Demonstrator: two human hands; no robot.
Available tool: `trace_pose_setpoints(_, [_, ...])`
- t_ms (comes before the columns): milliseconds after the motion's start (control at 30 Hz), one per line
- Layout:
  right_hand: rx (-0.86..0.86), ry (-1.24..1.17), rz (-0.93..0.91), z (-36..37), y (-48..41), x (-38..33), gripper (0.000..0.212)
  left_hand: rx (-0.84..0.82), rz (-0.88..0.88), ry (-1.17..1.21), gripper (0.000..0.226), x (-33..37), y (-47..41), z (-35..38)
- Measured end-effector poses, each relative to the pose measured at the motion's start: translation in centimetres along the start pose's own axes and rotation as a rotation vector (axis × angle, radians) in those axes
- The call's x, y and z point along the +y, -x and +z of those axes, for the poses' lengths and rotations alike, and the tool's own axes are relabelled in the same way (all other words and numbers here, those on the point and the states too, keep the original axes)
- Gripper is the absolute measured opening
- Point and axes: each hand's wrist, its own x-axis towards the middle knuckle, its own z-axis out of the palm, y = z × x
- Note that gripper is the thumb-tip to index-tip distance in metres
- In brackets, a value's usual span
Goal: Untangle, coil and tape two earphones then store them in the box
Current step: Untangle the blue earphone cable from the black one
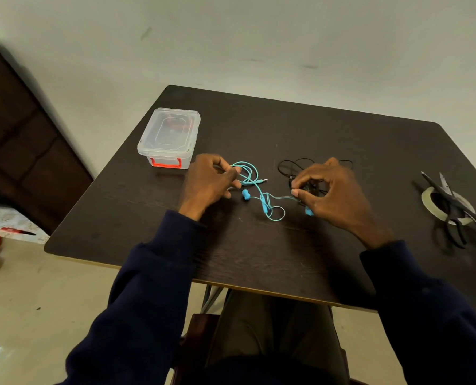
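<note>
Upper left of the table, the clear plastic lidded box with red latches [169, 137] sits shut and out of the way, waiting, while the left hand [209, 179] just right of it pinches a loop of the turquoise wired earphones [264, 207], anchoring that end. Mid-frame their cord sprawls on the dark wooden table [259, 259], one strand running into the black wired earphones [286, 165], and the right hand [331, 190] pinches that knot, apparently to tease the pair apart. Far right, the pale tape roll [428, 198] and black-handled scissors [453, 207] lie within reach.
</note>
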Motion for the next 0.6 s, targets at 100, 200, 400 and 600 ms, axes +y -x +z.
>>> trace_pose_setpoints(100, [0.131, 0.022, -0.013, 1.1, -0.1, -0.8, 0.01, -0.013, 0.017, -0.066, 0.02, -0.1, 0.1, 0.1])
trace_pose_setpoints(200, [0.158, -0.021, -0.009, 2.5, -0.1, -2.5, 0.018, 0.011, 0.027, -0.096, 0.019, -0.2, 0.0, 0.1])
trace_pose_setpoints(400, [-0.052, 0.119, 0.207, 5.4, 0.2, -4.2, 0.047, -0.005, 0.042, -0.074, 0.017, -0.2, 0.0, 0.3])
trace_pose_setpoints(600, [-0.026, 0.035, 0.18, 4.9, 0.5, -3.6, 0.024, 0.014, 0.048, -0.076, 0.018, -0.5, -0.2, 0.2])
